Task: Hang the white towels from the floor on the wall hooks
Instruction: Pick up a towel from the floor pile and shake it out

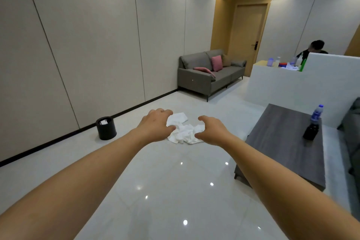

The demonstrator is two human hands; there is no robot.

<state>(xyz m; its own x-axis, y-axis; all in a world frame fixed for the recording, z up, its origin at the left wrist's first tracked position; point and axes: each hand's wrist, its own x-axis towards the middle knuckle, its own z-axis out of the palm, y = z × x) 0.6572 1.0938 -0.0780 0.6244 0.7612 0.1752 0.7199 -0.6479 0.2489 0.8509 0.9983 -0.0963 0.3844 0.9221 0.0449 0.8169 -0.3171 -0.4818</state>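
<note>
A crumpled heap of white towels (185, 132) lies on the glossy white floor tiles, ahead of me in the middle of the view. Both my bare arms stretch out toward it. My left hand (155, 124) hovers in front of the heap's left side, fingers spread and bent, holding nothing. My right hand (211, 130) hovers in front of the right side in the same bent shape, also with nothing in it. Whether either hand touches the cloth cannot be told. No wall hooks are in view.
A small black bin (106, 128) stands by the left wall. A dark wooden coffee table (282, 142) with a bottle (313, 122) is at the right. Farther back are a grey sofa (210, 74), a white counter (282, 87) with a person (316, 47) behind it, and a door (249, 39).
</note>
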